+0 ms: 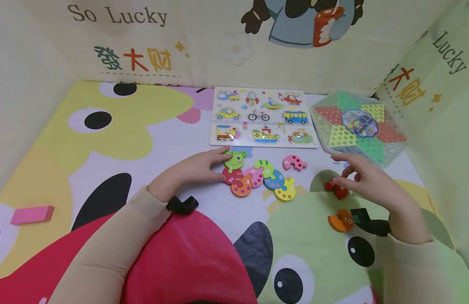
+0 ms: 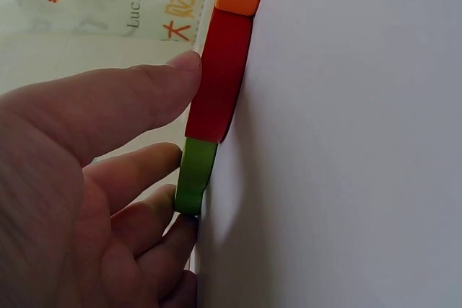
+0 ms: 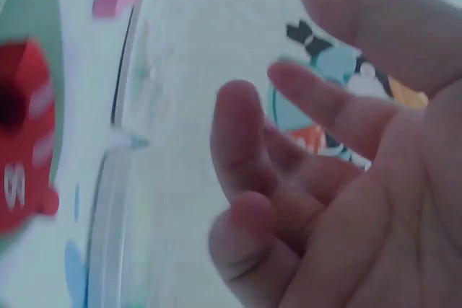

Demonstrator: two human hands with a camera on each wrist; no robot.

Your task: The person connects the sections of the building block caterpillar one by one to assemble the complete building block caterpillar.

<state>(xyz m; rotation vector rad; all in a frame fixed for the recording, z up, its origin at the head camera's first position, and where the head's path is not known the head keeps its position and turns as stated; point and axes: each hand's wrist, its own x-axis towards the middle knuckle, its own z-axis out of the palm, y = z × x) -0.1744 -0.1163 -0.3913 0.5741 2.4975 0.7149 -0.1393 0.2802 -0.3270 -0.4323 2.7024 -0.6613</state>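
A caterpillar puzzle made of joined numbered pieces lies mid-table in the head view, from a green head piece (image 1: 233,161) to a yellow piece (image 1: 284,191). My left hand (image 1: 196,169) rests at its left end. The thumb touches the red piece (image 2: 219,77) marked 2, and relaxed fingers touch the green head. Over a loose red piece (image 1: 340,192) hovers my right hand (image 1: 375,185), fingers loosely bent and holding nothing. The right wrist view shows that red piece apart from the fingertips. An orange piece (image 1: 335,222) marked 10 and a pink piece (image 1: 293,162) lie separately nearby.
Behind the puzzle lies a vehicle picture board (image 1: 270,145). A clear hexagonal box (image 1: 396,150) with coloured triangular sections stands at the back right. On the far left is a pink block (image 1: 32,215). Printed cloth walls (image 1: 204,46) rise behind and at the sides.
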